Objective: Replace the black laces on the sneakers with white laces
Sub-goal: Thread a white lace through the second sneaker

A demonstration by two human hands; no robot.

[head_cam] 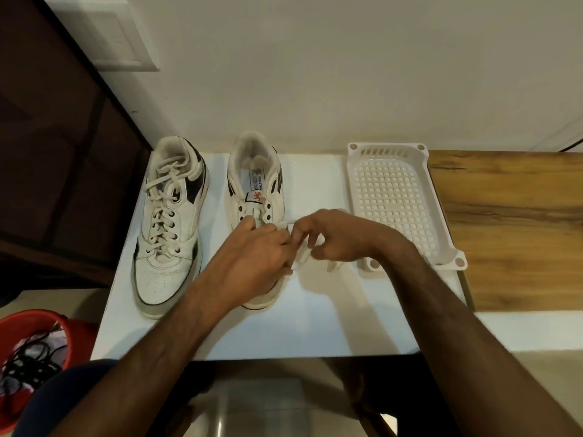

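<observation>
Two white sneakers with black trim stand side by side on a white board (315,326), toes toward me. The left sneaker (170,222) is laced with a white lace up to its collar. The right sneaker (257,190) shows bare upper eyelets, and its lower half is hidden under my hands. My left hand (255,257) lies over the shoe's middle, fingers curled on the white lace (303,257). My right hand (334,234), just right of the shoe, pinches the same lace, whose loose end hangs beside the shoe.
A white perforated plastic tray (394,197) sits right of the shoes, partly on a wooden tabletop (511,228). A red bucket (19,323) at the lower left holds black laces (28,364). A dark cabinet (56,152) stands at the left, with a pale wall behind.
</observation>
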